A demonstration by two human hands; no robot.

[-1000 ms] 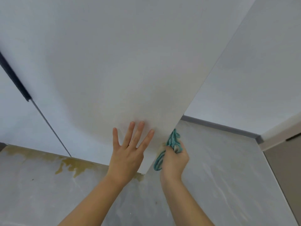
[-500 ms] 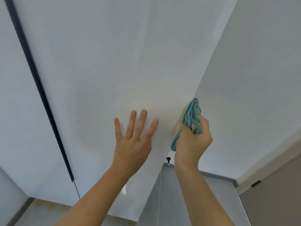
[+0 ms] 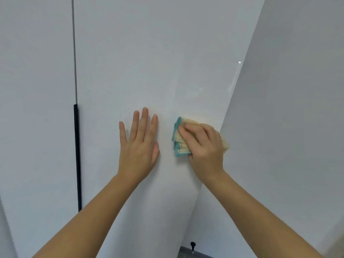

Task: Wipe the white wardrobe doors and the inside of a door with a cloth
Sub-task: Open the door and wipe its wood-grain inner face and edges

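White gloss fills most of what we see: two wardrobe doors, the left door (image 3: 33, 90) and the wide middle door (image 3: 149, 53), parted by a thin vertical gap. One black handle strip (image 3: 77, 155) runs down the lower part of that gap. Both of our hands are on the middle door. Our left hand (image 3: 138, 148) lies flat against it, four fingers straight and pointing up, holding nothing. Our right hand (image 3: 204, 149) has its fingers curled over the one cloth (image 3: 181, 144), a folded cream pad with teal edging, and presses it to the door just inside the door's right edge. The two hands are near each other but do not touch. Past that edge stands a plain grey wall (image 3: 297, 108), and low down there is one small black peg (image 3: 192, 245); we cannot tell what it is.
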